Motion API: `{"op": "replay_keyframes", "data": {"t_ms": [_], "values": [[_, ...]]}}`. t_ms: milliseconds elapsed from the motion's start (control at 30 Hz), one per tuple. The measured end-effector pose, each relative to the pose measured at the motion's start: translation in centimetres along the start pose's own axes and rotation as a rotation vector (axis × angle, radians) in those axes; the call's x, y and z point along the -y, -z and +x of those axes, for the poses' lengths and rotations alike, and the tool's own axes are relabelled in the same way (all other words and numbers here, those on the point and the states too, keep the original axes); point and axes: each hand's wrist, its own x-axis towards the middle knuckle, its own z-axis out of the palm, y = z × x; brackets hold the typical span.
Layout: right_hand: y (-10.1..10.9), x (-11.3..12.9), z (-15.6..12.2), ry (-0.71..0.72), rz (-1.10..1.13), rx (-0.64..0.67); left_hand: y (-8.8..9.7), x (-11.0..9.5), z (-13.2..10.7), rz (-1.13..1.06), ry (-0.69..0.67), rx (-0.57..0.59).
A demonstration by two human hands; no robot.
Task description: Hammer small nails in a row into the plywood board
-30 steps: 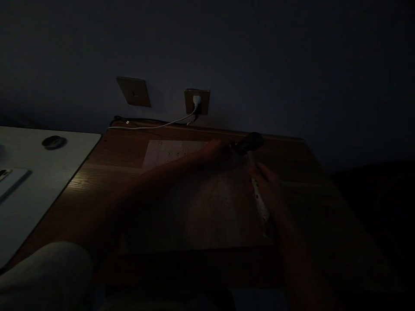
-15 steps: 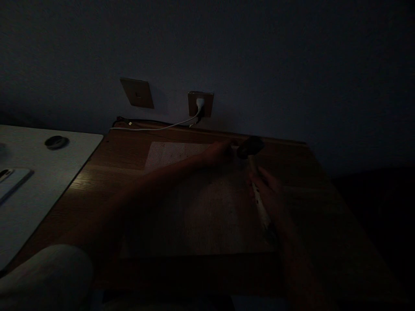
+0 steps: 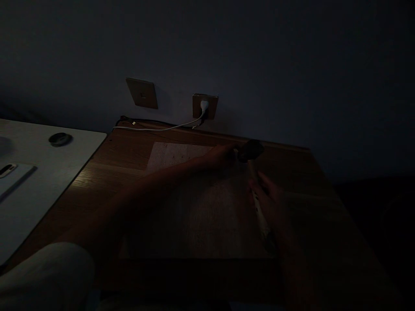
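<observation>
The scene is very dark. My right hand (image 3: 270, 196) is closed round the pale handle of a hammer (image 3: 258, 203), whose dark head (image 3: 250, 150) lies near the far edge of a pale board (image 3: 201, 216) on the wooden table (image 3: 106, 172). My left hand (image 3: 220, 156) reaches across the board and rests just left of the hammer head, fingers pinched together on something too small to make out.
A white table (image 3: 48, 168) stands at the left with a round dark object (image 3: 60, 138) and a flat device (image 3: 13, 172). On the wall are a switch plate (image 3: 142, 93) and a socket (image 3: 204, 106) with a white plug and cable (image 3: 155, 128).
The view has shifted slightly. The hammer head sits a little lower, close to my left fingers; both hands stay nearly where they were.
</observation>
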Motion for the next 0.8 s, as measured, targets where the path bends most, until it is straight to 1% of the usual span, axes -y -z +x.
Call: {"op": "replay_keyframes", "data": {"t_ms": [133, 267, 400, 500, 800], "values": [[0.12, -0.2, -0.02, -0.023, -0.047, 0.019, 0.03, 0.15, 0.03, -0.003, -0.014, -0.011], [0.21, -0.24, -0.15, 0.02, -0.086, 0.017, 0.08, 0.23, 0.01, -0.012, -0.026, -0.011], [0.04, -0.68, -0.08, -0.004, -0.097, 0.022, 0.0, 0.41, 0.08, -0.038, -0.05, -0.015], [-0.08, -1.01, -0.04, 0.026, -0.123, 0.023, -0.06, 0.51, 0.07, -0.021, -0.062, -0.037], [-0.53, -0.96, -0.21, 0.034, -0.105, 0.01, -0.22, 0.68, 0.22, -0.027, -0.065, -0.005]]}}
